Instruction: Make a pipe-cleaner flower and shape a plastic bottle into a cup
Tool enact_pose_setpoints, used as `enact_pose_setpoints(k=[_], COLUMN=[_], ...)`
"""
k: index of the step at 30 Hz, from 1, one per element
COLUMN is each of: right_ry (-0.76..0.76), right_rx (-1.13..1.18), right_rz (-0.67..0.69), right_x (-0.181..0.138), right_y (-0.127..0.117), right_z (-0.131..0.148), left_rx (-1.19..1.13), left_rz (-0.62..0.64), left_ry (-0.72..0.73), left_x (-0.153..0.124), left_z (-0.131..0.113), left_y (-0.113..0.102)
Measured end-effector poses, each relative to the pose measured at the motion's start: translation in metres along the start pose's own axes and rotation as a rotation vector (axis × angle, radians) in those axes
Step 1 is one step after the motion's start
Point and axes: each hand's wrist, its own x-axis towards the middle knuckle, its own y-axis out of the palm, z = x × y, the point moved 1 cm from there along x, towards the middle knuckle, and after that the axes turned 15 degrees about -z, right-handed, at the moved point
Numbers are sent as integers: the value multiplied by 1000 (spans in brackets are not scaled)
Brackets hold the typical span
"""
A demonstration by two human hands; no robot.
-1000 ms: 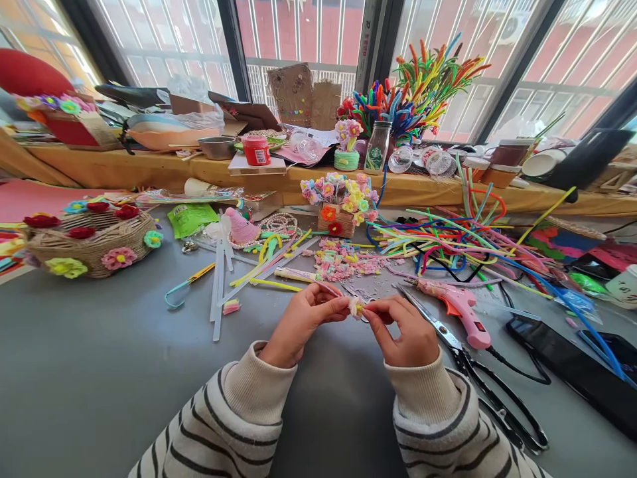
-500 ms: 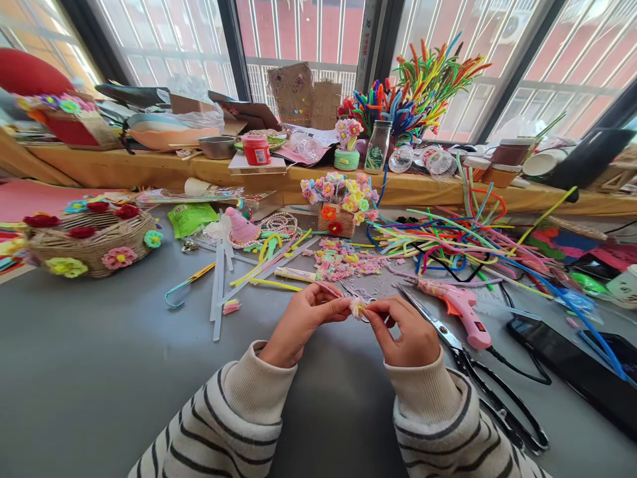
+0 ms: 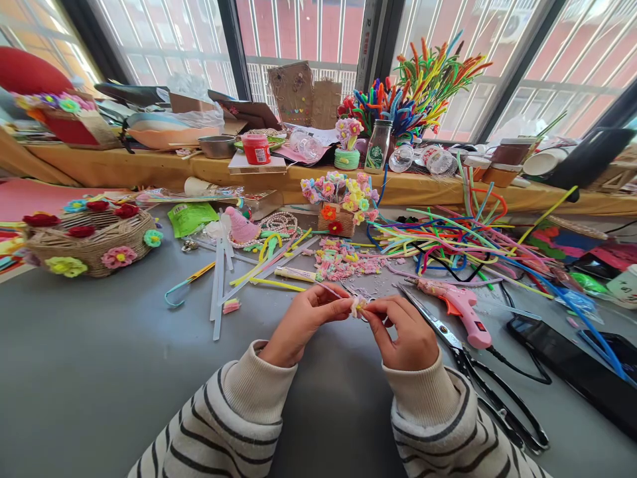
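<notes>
Between my two hands is a small pale pink flower point(image 3: 357, 307) with a yellow centre, made of fuzzy pipe cleaner. My left hand point(image 3: 307, 320) pinches it from the left, and a thin stem runs back over the fingers. My right hand point(image 3: 405, 330) grips its right edge between thumb and forefinger. Just beyond my hands lies a pile of cut pink and yellow pipe cleaner pieces point(image 3: 343, 260). To the right of my right hand are large black-handled scissors point(image 3: 462, 358) and a pink glue gun point(image 3: 462, 309).
Clear glue sticks point(image 3: 217, 285) and a yellow-handled tool point(image 3: 199, 272) lie to the left. A woven basket with flowers point(image 3: 94, 245) stands far left. Behind are a small flower box point(image 3: 337, 221) and tangled pipe cleaners point(image 3: 448, 245). A black phone point(image 3: 572, 372) lies right.
The pink flower has turned slightly between my fingers, showing more of its petals. My right hand has shifted a little; my left hand stays nearly where it was.
</notes>
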Motion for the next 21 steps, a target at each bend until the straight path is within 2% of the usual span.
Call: enact_pose_setpoints(k=[21], right_ry=[-10], right_rx=[-27], right_rz=[2], right_x=[-2], right_y=[1], right_z=[-2], left_rx=[-25], left_rz=[-25], left_ry=[10], left_x=[1], left_z=[0], left_y=[0])
